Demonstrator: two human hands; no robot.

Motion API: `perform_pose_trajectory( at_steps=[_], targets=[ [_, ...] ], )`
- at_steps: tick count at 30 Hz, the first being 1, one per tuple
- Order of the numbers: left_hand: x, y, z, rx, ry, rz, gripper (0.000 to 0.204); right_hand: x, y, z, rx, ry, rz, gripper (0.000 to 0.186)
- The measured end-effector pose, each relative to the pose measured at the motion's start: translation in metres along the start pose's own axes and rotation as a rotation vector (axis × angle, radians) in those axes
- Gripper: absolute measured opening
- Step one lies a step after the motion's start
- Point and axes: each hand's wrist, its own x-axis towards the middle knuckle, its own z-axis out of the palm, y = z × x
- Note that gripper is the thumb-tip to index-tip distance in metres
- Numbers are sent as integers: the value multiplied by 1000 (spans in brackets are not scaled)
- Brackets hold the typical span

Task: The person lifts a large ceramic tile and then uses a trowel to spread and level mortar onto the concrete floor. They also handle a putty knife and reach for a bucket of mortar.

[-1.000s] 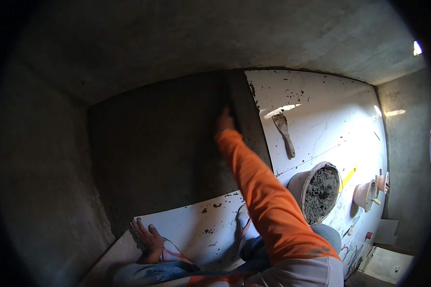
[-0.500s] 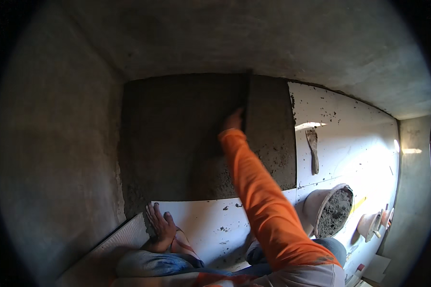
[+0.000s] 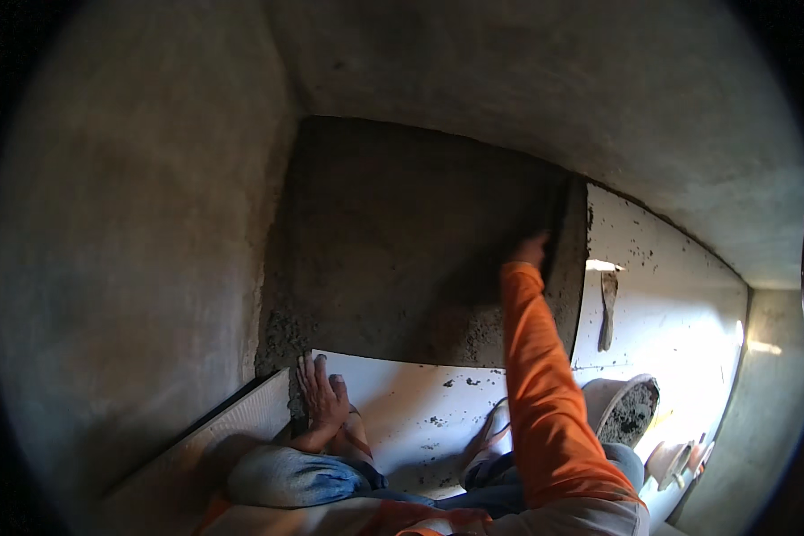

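A wide bed of wet grey mortar (image 3: 402, 223) covers the floor against the far and left walls. At its right side my right hand (image 3: 532, 248) is closed on a long dark straightedge (image 3: 559, 219), which lies across the mortar close to the white tiles. Shadow hides the tool's exact shape. My left hand (image 3: 324, 397) is set down with its fingers spread, by the left corner of the near white tile (image 3: 438, 393), next to my foot. It holds nothing.
Right of the mortar, a scraper (image 3: 608, 313) lies on speckled white tiles (image 3: 652, 295). A bucket of mortar (image 3: 603, 402) stands beside my right knee, with a smaller bucket (image 3: 665, 463) beyond. A ridged panel (image 3: 232, 429) lies along the left wall.
My right hand has drawn the straightedge rightward over the mortar, toward the tiles. My left hand stays at the tile corner. The view has turned slightly.
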Motion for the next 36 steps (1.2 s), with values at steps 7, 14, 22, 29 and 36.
perform_pose_trajectory(
  at_steps=[7, 14, 22, 29, 36],
  targets=[
    [-2, 0, 2, -17, -13, -11, 50, 20, -61, -93, 181, 79, -39, 50],
    [-4, 2, 4, -57, 7, 4, 49, 16, -166, -180, 637, 702, -134, 41],
    [-2, 1, 3, -93, 9, 13, 48, 38, -34, -67, 1544, 492, -130, 37],
    [-3, -12, 4, -55, 3, 12, 53, -57, -138, 9, 1115, 600, -531, 27],
    [-2, -4, 9, -35, 5, 42, 52, -126, -98, 73, 1079, 427, -790, 37]
  ],
)
